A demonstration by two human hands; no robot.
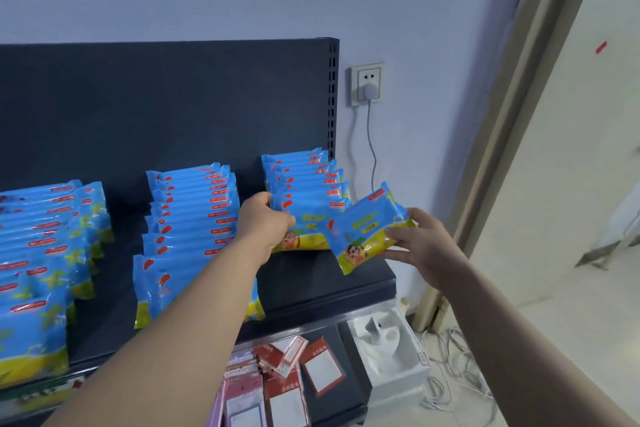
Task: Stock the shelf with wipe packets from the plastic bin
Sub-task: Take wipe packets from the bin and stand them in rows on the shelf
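Blue and yellow wipe packets stand in three rows on a dark shelf (329, 291): a left row (45, 253), a middle row (190, 215) and a right row (304, 180). My left hand (265, 222) grips the left edge of the front packet (311, 232) of the right row, which stands on the shelf. My right hand (420, 241) holds another wipe packet (367, 229) tilted in the air, just in front and to the right of that row. The plastic bin is out of view.
A lower shelf holds red and white card packets (287, 381). A white foam box (391, 354) and loose cables (450, 385) lie on the floor to the right. A wall socket (367, 83) with a plugged cable sits beside the shelf upright. A door frame (512, 114) stands at the right.
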